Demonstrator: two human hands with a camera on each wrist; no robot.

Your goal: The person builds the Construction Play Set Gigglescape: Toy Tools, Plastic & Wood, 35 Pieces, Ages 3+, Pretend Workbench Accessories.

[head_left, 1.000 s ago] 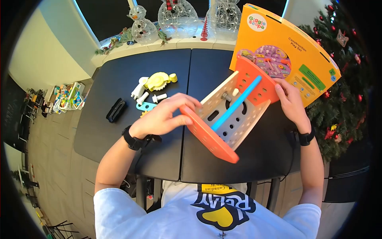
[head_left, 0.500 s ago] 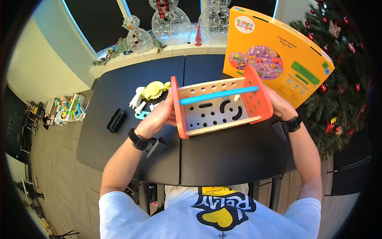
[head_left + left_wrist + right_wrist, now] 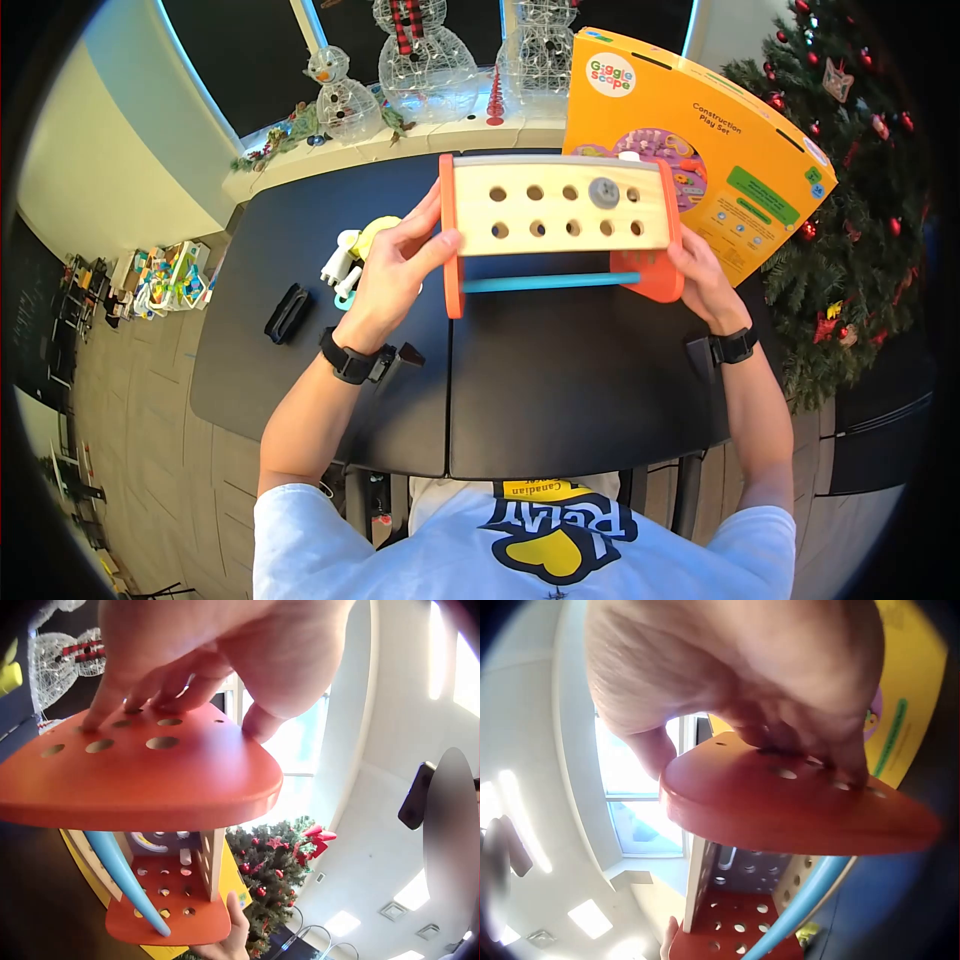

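Both hands hold a toy toolbox (image 3: 520, 212) above the table, its light wooden side panel with two rows of holes facing the head camera. My left hand (image 3: 395, 275) grips the left orange end panel (image 3: 142, 776), fingers spread on its outer face and thumb at its edge. At the other end, my right hand (image 3: 708, 285) grips the right orange end panel (image 3: 780, 814) in the same way. A grey screw (image 3: 604, 192) is set in one hole. Below the panel runs the blue handle rod (image 3: 550, 283). A white peg (image 3: 628, 157) shows at the top edge.
On the black table (image 3: 570, 400), white and yellow toy parts (image 3: 340, 255) lie behind the left hand, beside a black case-like object (image 3: 290, 313). An orange carton (image 3: 740, 150) stands at the back right, near a decorated tree (image 3: 860, 230). Wire snowmen (image 3: 430, 80) line the sill.
The toolbox was turned straight, then tipped over, so its open inside gave way to the wooden side panel and the blue rod swung down towards the person. The left hand moved onto the left end panel.
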